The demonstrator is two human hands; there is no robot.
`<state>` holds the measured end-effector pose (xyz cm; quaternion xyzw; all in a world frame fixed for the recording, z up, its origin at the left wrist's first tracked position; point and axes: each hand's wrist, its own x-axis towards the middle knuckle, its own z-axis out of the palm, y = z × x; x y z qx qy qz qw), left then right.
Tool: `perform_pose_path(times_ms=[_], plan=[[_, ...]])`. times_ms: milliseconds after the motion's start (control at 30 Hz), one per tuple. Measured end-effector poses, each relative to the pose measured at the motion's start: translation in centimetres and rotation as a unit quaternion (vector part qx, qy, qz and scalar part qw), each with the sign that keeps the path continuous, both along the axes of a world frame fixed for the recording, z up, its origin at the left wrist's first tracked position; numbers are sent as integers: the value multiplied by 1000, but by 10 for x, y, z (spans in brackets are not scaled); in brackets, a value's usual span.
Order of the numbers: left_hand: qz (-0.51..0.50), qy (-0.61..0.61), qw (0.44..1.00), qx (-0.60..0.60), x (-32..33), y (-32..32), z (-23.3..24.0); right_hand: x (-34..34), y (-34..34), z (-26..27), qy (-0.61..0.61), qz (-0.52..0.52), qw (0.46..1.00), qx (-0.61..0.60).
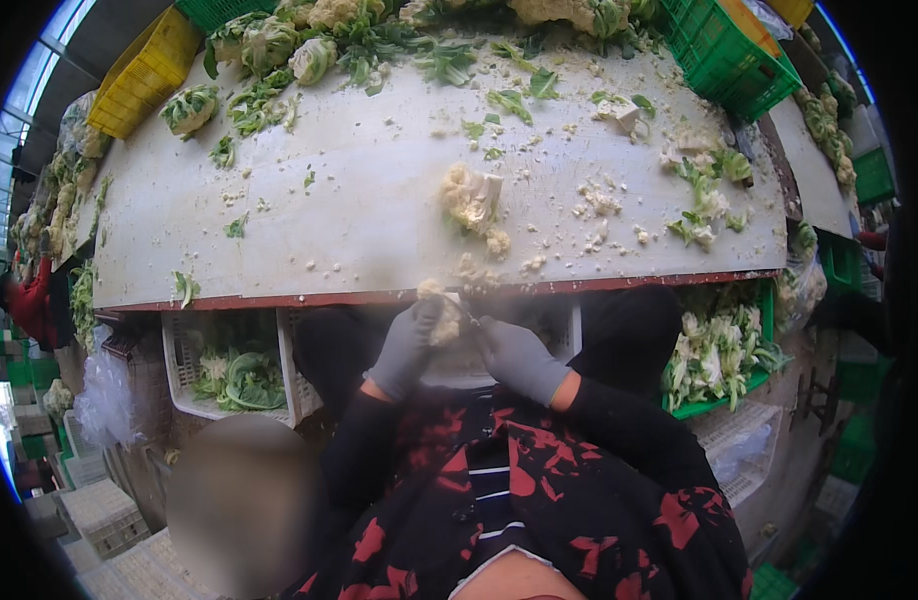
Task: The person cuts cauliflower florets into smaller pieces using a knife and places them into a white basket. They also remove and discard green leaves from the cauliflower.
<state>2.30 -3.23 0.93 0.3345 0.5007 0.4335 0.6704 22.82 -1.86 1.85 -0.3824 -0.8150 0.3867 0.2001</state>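
In a grey glove, my left hand [411, 339] grips a cauliflower piece [447, 324] over my lap, just in front of the table's red edge. My right hand [520, 358], gloved too, is closed on a small knife [470, 316]. Its dark blade touches or nearly touches the piece, and its handle is hidden by my fingers. Beyond my hands, a larger cut cauliflower chunk [470, 196] lies on the white tabletop [339, 202]. A loose floret [497, 244] lies against its near side, and crumbs are scattered around.
Cauliflower heads [267, 43] and leaves are heaped at the table's far side. A yellow crate [143, 71] and a green crate [736, 64] stand at its far corners. Below the edge are a white crate [175, 375] with leaves and a green crate of trimmings [718, 352]. A person [35, 304] is far left.
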Motion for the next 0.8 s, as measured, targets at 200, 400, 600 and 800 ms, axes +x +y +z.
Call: perform_pose_path(times_ms=[200,400,600,800], plan=[[-65,-33,995,-68,-2,-13,6,21,9,-19,-36,56,994,-90],[-59,-26,987,-145,-7,-11,3,28,13,-4,25,-39,995,-83],[-65,-107,986,-108,-11,-12,-11,1,25,-13,46,1,985,-168],[-52,-149,985,-68,-7,-20,3,-1,16,-11,34,-53,997,-52]])
